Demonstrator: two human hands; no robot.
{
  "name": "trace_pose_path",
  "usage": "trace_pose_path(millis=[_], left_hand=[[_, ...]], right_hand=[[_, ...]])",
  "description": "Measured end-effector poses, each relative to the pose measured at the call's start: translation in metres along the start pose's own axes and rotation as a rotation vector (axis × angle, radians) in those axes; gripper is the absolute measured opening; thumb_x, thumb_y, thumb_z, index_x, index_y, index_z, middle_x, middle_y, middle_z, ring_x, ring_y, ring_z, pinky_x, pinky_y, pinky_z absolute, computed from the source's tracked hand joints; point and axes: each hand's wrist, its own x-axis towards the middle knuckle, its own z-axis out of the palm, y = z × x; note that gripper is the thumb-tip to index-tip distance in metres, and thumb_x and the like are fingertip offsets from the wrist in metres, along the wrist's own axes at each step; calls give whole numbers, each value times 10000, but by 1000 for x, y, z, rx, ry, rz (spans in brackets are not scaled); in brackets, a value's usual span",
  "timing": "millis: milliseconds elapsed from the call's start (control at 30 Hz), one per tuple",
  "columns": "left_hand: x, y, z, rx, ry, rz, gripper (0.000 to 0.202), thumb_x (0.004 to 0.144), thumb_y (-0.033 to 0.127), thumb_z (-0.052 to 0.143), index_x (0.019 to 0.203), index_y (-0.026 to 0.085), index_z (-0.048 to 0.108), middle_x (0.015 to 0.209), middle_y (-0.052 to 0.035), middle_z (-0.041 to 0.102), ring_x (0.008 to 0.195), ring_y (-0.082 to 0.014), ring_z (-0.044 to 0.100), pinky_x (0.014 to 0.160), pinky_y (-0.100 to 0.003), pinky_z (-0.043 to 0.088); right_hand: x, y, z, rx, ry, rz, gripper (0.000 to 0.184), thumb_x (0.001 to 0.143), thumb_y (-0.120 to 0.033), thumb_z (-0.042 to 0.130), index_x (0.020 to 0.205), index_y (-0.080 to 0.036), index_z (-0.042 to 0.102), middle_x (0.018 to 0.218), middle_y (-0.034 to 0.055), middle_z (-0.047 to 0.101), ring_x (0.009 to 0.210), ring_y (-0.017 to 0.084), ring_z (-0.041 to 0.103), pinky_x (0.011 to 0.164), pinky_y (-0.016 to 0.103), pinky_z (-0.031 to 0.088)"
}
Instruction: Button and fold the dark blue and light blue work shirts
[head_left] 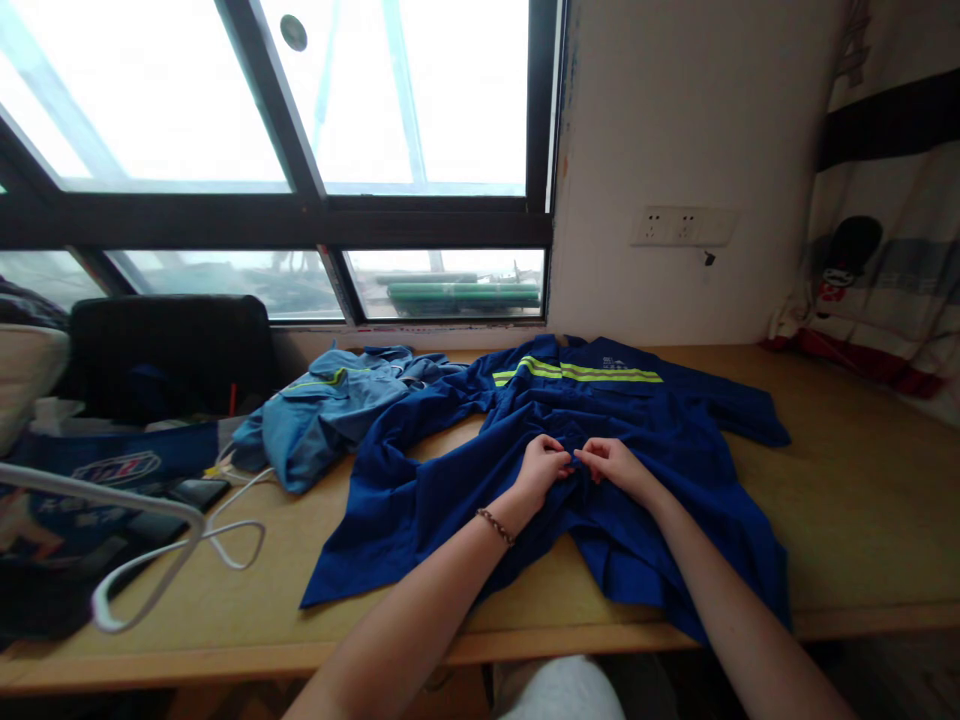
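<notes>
A dark blue work jacket (457,480) with a yellow and silver reflective stripe lies spread across the wooden table (847,500), its collar end toward the wall. Over the middle of its front, my left hand (546,466) pinches the cloth, and a braided bracelet circles that wrist. My right hand (611,466) is just beside it, thumb and fingertips closed on the front edge of the same jacket. The fingertips of both hands nearly meet. Whether a button or zip lies between them is too small to tell.
A lighter blue garment (322,400) lies crumpled at the left back. Nearer left are a white curved tube (150,500), a white cable (244,540) and a printed blue bag (135,470). Window, wall socket (684,227) and curtain (892,250) border the table.
</notes>
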Motion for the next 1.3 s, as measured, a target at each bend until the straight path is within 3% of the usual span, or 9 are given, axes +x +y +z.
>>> trace_pose_path(millis=[167, 267, 500, 633, 767, 933, 1067, 1200, 1300], left_hand=[[1, -10, 1, 205, -60, 217, 226, 571, 21, 510, 711, 177, 425, 503, 74, 468, 421, -65, 482, 398, -146, 343], [1, -11, -1, 252, -86, 270, 231, 569, 12, 486, 714, 183, 432, 522, 74, 480, 441, -60, 468, 417, -144, 331], [-2, 0, 1, 183, -135, 161, 240, 556, -2, 517, 699, 180, 454, 521, 71, 476, 483, -61, 449, 464, -144, 333], [-2, 2, 1, 187, -169, 206, 225, 567, 6, 522, 697, 178, 458, 543, 61, 488, 501, -61, 457, 474, -142, 339], [0, -2, 1, 205, -192, 268, 214, 580, 17, 515, 712, 176, 460, 555, 54, 495, 489, -58, 456, 461, -143, 336], [2, -8, 1, 203, -211, 280, 173, 636, 77, 483, 770, 179, 446, 534, 63, 480, 423, -52, 428, 411, -144, 313], [1, -9, 1, 252, -225, 305, 201, 661, 165, 536, 837, 182, 441, 577, 55, 506, 432, -54, 434, 405, -146, 297], [-4, 0, -4, 512, -306, 425, 267, 610, 79, 537, 855, 178, 496, 643, 37, 535, 481, -65, 446, 441, -158, 311], [-24, 15, -13, 751, -403, 526, 307, 595, 75, 565, 878, 193, 550, 705, 7, 572, 611, -118, 514, 547, -191, 380]], right_hand=[[-1, 1, 1, -196, -17, -104, 310, 714, -446, 532, 586, -166, 495, 456, -57, 428, 421, 71, 394, 397, 190, 275], [-2, -1, 1, -208, -30, -128, 336, 738, -436, 501, 539, -168, 467, 444, -52, 425, 420, 67, 373, 400, 192, 252], [3, 5, -1, 152, -100, 101, 376, 666, -480, 556, 506, -177, 401, 369, -67, 385, 322, 51, 320, 351, 198, 191], [4, 7, -4, 385, -132, 196, 341, 619, -410, 626, 532, -174, 396, 387, -83, 344, 326, 30, 256, 348, 189, 134], [3, 5, -5, 455, -129, 227, 312, 618, -370, 641, 546, -164, 418, 414, -83, 336, 349, 23, 241, 350, 182, 130], [1, 3, 0, 339, -94, 184, 379, 641, -450, 610, 503, -175, 389, 376, -100, 271, 318, 22, 188, 329, 188, 130], [1, 5, 3, 152, -80, 119, 403, 688, -520, 523, 506, -182, 401, 366, -87, 313, 296, 39, 257, 326, 195, 183], [-8, 3, 4, -146, -47, 2, 396, 763, -500, 418, 527, -182, 428, 413, -45, 428, 354, 78, 405, 375, 210, 290], [-38, -4, 6, -364, -15, -69, 306, 778, -446, 439, 644, -182, 516, 537, -10, 531, 485, 121, 507, 464, 236, 380]])
